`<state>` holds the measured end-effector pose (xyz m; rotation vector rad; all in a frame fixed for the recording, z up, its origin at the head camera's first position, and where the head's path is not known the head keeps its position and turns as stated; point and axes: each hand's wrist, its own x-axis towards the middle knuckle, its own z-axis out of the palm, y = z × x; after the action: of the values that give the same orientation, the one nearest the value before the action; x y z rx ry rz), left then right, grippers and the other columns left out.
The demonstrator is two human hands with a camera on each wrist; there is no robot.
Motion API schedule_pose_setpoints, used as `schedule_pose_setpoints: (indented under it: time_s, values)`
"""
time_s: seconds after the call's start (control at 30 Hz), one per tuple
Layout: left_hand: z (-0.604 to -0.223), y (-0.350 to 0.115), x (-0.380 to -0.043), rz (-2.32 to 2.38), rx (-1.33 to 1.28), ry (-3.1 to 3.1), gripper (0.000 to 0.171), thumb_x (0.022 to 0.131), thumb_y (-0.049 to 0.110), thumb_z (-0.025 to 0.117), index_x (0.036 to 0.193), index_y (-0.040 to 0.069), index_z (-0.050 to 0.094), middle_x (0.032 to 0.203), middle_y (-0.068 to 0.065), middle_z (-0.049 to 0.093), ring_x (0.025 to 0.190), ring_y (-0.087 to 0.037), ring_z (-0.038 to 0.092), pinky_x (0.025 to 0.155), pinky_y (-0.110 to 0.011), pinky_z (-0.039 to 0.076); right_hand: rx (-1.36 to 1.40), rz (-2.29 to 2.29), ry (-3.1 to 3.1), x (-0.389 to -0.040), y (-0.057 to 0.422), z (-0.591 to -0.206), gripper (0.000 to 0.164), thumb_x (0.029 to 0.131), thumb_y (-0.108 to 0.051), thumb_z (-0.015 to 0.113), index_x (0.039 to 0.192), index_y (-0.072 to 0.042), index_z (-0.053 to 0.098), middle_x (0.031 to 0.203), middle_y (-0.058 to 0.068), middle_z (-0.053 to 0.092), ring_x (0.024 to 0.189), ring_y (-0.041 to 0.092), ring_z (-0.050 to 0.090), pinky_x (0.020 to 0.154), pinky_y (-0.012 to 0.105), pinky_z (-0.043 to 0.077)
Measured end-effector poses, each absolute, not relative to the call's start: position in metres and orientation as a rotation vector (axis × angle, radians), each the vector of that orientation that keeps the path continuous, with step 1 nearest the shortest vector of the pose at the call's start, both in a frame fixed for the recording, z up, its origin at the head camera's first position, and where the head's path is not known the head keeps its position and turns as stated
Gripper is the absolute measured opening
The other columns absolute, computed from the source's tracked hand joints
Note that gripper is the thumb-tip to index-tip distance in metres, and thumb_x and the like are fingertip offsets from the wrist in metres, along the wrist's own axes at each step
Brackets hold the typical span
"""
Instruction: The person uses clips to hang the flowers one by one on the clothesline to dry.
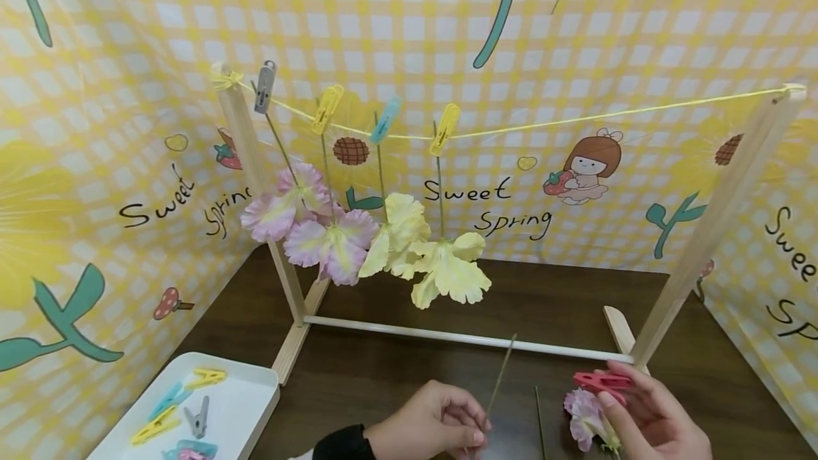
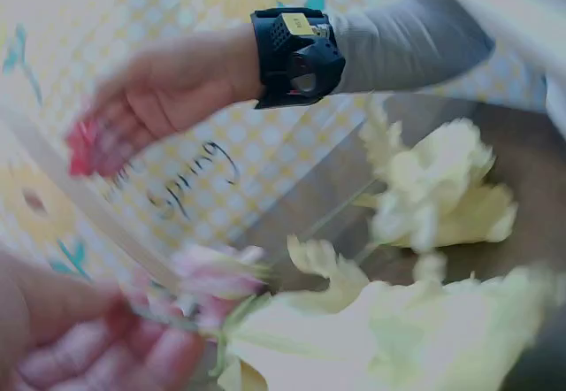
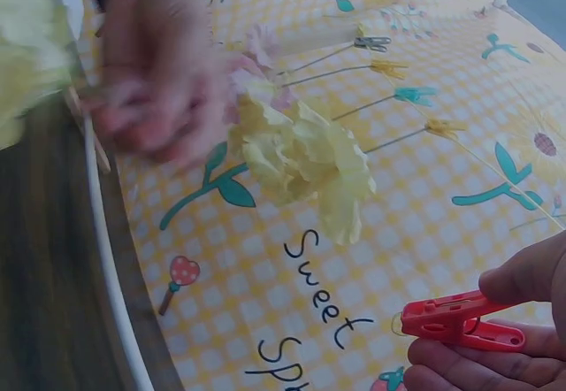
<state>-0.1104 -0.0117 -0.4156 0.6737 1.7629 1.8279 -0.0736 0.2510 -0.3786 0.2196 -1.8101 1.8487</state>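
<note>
In the head view my left hand [image 1: 434, 421] pinches a thin flower stem [image 1: 501, 378] that points up and away. The left wrist view shows the large pale-yellow flower [image 2: 389, 338] on it, blurred, beside my fingers. My right hand [image 1: 664, 421] holds a red clothespin [image 1: 603, 380] between thumb and fingers, over a pink flower [image 1: 583, 414] at the front right. Four flowers hang heads down from a yellow string [image 1: 607, 116]: pink ones [image 1: 335, 240] at left, yellow ones [image 1: 450, 268] further right. A grey clothespin [image 1: 265, 87], yellow clothespins [image 1: 328, 110] and a blue clothespin [image 1: 385, 119] grip their stems.
A wooden stand with a left post [image 1: 262, 183], a right post [image 1: 716, 226] and a white lower bar [image 1: 460, 339] carries the string. On the dark table, a white tray [image 1: 262, 396] with several clothespins sits at front left. Another stem [image 1: 540, 421] lies between my hands.
</note>
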Motion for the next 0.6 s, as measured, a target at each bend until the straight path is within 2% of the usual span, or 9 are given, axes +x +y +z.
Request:
schedule_pose_setpoints:
  time_s: [0.13,0.27,0.43,0.6]
  values:
    - [-0.446,-0.008,-0.108,1.789,0.315,1.914,0.004,0.084,-0.006,0.069,0.087,-0.009,0.070,0.078,-0.009,0.070,0.062,-0.006,0.060,0.057,-0.018,0.049,0.224,1.852,-1.843,-0.073,0.246,-0.382,0.038,0.081,0.027,0.058,0.118,0.020,0.054,0.098,0.004,0.072,0.088,0.012,0.070,0.072,0.021,0.054]
    - [-0.464,-0.005,-0.107,1.731,0.129,2.015,0.004,0.082,-0.007,0.068,0.081,-0.005,0.071,0.074,-0.008,0.070,0.060,-0.007,0.059,0.055,-0.018,0.047,0.164,1.836,-1.865,-0.072,0.242,-0.381,0.035,0.081,0.025,0.060,0.116,0.020,0.055,0.095,0.003,0.072,0.085,0.011,0.070,0.071,0.020,0.054]
    - [-0.466,-0.004,-0.108,1.671,0.108,2.092,0.007,0.080,-0.002,0.070,0.073,-0.004,0.071,0.063,-0.004,0.065,0.052,-0.006,0.054,0.050,-0.018,0.045,0.089,1.835,-1.866,-0.071,0.240,-0.383,0.035,0.081,0.025,0.061,0.114,0.018,0.057,0.092,0.003,0.073,0.082,0.011,0.070,0.069,0.019,0.054]
    - [-0.463,-0.003,-0.115,1.532,0.248,2.326,0.024,0.080,0.009,0.076,0.060,0.006,0.062,0.046,0.003,0.054,0.038,-0.003,0.048,0.039,-0.018,0.041,0.203,1.868,-1.782,-0.074,0.243,-0.394,0.038,0.078,0.030,0.058,0.114,0.017,0.059,0.094,0.009,0.072,0.080,0.012,0.070,0.069,0.017,0.053]
